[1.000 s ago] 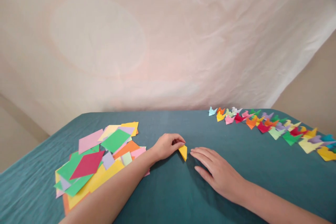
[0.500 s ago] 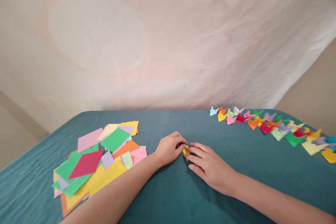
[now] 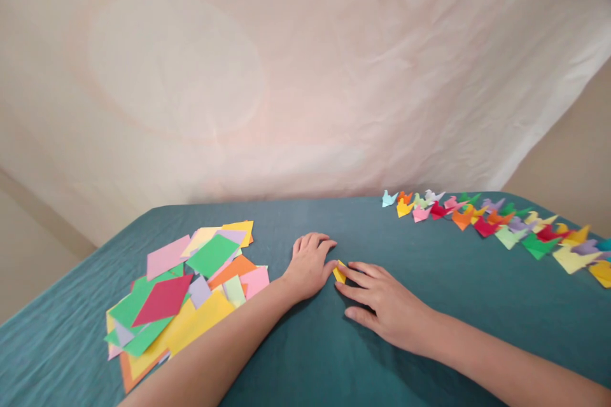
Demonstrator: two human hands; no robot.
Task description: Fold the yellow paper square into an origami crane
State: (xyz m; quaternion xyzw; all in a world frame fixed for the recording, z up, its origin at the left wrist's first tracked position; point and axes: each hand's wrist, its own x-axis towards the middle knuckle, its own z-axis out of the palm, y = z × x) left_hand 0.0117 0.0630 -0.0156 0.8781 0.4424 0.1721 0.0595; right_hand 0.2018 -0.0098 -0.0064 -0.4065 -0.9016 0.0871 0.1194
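Observation:
A small folded yellow paper (image 3: 339, 271) lies on the teal tablecloth (image 3: 429, 280) between my two hands. My left hand (image 3: 310, 264) rests beside it on the left, its fingers stretched flat on the cloth and the thumb touching the paper's edge. From the right, my right hand (image 3: 382, 302) lies flat with its fingers extended, the fingertips pressing on the paper. Most of the yellow piece is covered by those fingertips.
A loose pile of coloured paper squares (image 3: 181, 286) lies to the left of my left forearm. A row of several folded paper cranes (image 3: 496, 226) runs along the far right of the table. A pale sheet (image 3: 305, 76) hangs behind the table.
My right hand has slid left onto the yellow paper, pressing it flat. My left hand went from pinching the paper to lying open beside it.

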